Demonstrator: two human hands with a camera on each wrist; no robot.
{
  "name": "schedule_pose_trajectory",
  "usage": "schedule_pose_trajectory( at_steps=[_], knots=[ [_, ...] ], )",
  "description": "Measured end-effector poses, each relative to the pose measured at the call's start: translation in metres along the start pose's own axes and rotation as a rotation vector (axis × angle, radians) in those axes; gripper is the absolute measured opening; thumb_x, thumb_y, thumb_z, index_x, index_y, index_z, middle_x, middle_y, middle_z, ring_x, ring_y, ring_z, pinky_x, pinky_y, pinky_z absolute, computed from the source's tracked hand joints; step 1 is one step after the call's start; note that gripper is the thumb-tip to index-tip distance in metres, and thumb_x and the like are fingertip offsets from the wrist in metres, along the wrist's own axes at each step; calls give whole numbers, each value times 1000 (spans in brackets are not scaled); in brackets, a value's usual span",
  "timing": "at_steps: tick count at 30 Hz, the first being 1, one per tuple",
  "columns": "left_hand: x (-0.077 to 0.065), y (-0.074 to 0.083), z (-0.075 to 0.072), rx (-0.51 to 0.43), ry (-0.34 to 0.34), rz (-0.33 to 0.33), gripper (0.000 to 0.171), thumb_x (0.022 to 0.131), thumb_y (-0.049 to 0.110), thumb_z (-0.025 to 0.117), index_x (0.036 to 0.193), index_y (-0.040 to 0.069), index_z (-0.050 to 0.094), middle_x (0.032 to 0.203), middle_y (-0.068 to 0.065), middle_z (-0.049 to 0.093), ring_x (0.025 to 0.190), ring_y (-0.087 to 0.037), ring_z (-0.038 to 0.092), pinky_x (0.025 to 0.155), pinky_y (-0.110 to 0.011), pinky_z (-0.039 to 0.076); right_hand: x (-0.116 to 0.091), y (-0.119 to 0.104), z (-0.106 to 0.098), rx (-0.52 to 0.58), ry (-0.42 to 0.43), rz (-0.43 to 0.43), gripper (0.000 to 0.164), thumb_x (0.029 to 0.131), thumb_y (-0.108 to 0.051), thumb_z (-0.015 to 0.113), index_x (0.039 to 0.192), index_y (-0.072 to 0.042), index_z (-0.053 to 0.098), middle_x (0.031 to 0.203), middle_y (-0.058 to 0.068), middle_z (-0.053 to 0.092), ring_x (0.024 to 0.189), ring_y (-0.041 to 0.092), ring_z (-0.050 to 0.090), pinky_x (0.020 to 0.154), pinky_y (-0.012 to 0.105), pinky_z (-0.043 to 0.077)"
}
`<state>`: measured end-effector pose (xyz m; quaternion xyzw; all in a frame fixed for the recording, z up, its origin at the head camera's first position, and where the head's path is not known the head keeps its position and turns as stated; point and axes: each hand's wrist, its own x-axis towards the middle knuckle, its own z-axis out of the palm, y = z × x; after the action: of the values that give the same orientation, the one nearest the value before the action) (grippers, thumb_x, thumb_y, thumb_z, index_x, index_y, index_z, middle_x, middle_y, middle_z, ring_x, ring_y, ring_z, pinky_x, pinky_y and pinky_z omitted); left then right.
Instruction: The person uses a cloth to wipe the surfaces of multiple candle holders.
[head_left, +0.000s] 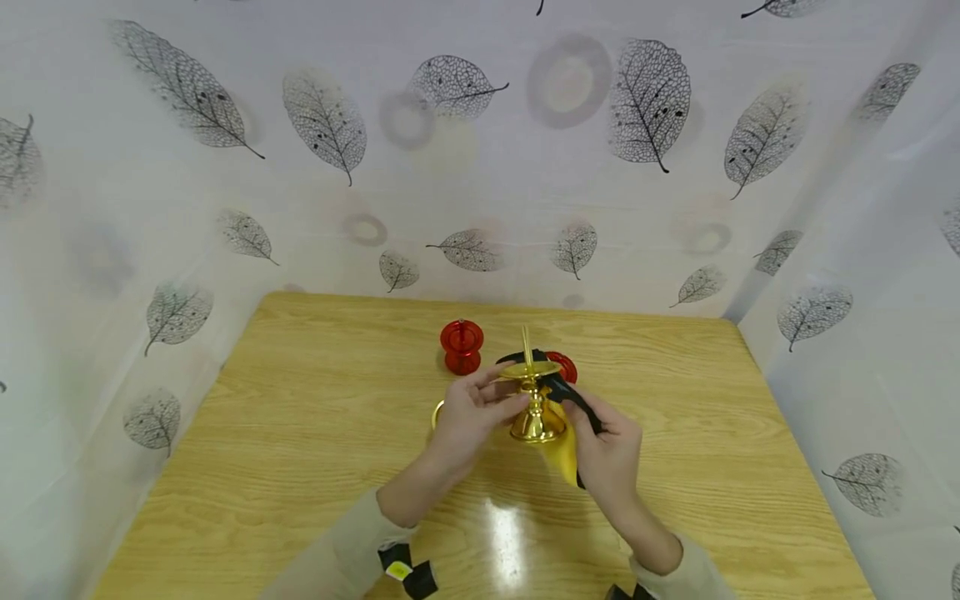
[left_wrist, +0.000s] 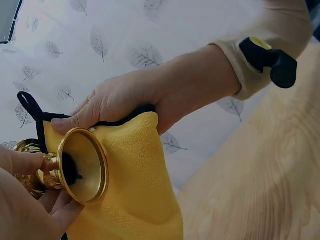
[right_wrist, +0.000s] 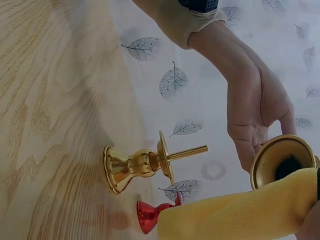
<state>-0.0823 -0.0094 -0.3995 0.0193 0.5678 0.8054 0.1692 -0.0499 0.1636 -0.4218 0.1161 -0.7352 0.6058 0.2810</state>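
Observation:
My left hand (head_left: pixel 468 417) grips a shiny gold candle holder (head_left: pixel 536 427) by its stem, lifted above the table. It has a flared base, a wide dish and a thin spike pointing up. In the left wrist view its hollow base, dark inside, faces the camera. My right hand (head_left: pixel 611 450) holds a yellow cloth (left_wrist: pixel 132 165) with black edging and a loop at one corner. Thumb and fingers pinch the cloth along its edge, close beside the holder. The cloth overlaps the holder's base in the right wrist view.
A second gold candle holder (right_wrist: pixel 132 167) stands on the wooden table (head_left: pixel 322 392), mostly hidden behind my left hand in the head view. Farther back is a red candle holder (head_left: pixel 461 354); another red piece (head_left: pixel 564 367) shows behind the cloth. Leaf-patterned curtain (head_left: pixel 480 183) encloses the table's back and sides.

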Motion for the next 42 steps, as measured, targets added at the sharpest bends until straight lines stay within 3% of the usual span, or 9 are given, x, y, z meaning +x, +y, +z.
schedule_pose_trajectory(
  at_steps=[7, 11, 16, 20, 24, 27, 31, 37, 42],
  knots=[
    [1, -2, -1, -10, -74, 13, 49, 83, 2, 74, 130, 3, 58, 111, -11, 67, 89, -13, 67, 79, -26, 57, 2, 2, -3, 40, -34, 97, 16, 90, 6, 60, 102, 9, 71, 94, -15, 74, 69, -1, 67, 58, 15, 53],
    [3, -3, -1, 81, -48, 41, 53, 81, 7, 77, 131, 5, 58, 114, -15, 69, 90, -16, 69, 81, -28, 58, -1, 0, -2, 7, -46, 39, 19, 88, 8, 62, 104, 6, 72, 97, -10, 75, 60, -3, 60, 50, 14, 48],
    [4, -4, 2, 254, 45, 104, 61, 80, 12, 79, 135, 8, 54, 115, -16, 70, 94, -22, 72, 82, -30, 59, -7, -9, 2, -77, -51, -65, 30, 84, 11, 66, 111, 1, 72, 95, 12, 75, 45, -6, 47, 41, 12, 40],
    [5, -6, 2, 291, 91, 126, 57, 81, 8, 77, 135, 10, 55, 113, -16, 71, 92, -23, 72, 77, -29, 59, -12, -18, 6, -118, -75, -155, 39, 80, 14, 68, 117, 2, 68, 100, 23, 73, 42, -6, 41, 40, 11, 37],
    [4, -7, 1, 280, 83, 128, 57, 80, 5, 77, 133, 12, 57, 113, -16, 71, 91, -23, 72, 77, -29, 60, -13, -25, 5, -105, -73, -99, 35, 82, 13, 66, 116, 3, 69, 101, 24, 72, 43, -4, 47, 45, 11, 44],
    [2, -7, -1, 257, 61, 112, 58, 79, 8, 78, 133, 11, 57, 113, -15, 71, 92, -22, 72, 79, -30, 60, -12, -25, 3, -96, -69, -26, 30, 86, 11, 64, 114, 2, 70, 97, 26, 72, 39, -4, 42, 42, 12, 41],
    [0, -6, -4, 223, 14, 95, 59, 78, 13, 81, 133, 12, 57, 113, -14, 71, 92, -20, 71, 81, -29, 59, -7, -22, -6, -118, -95, 22, 24, 87, 7, 64, 109, 1, 72, 90, 17, 75, 35, -4, 32, 34, 14, 32],
    [-4, 1, -11, 248, -34, 148, 62, 76, 13, 82, 132, 16, 56, 116, -12, 70, 91, -17, 69, 77, -27, 59, 3, -22, -31, -129, -139, 108, 20, 91, 3, 62, 107, 2, 72, 95, -14, 73, 47, -1, 55, 43, 17, 46],
    [-9, 9, -27, 228, -18, 212, 64, 76, 7, 81, 133, 16, 53, 124, -11, 66, 101, -19, 68, 86, -30, 58, 12, -20, -52, -156, -153, 163, 19, 92, -1, 61, 108, 1, 71, 97, -14, 73, 69, 5, 71, 59, 20, 57]
  ],
)
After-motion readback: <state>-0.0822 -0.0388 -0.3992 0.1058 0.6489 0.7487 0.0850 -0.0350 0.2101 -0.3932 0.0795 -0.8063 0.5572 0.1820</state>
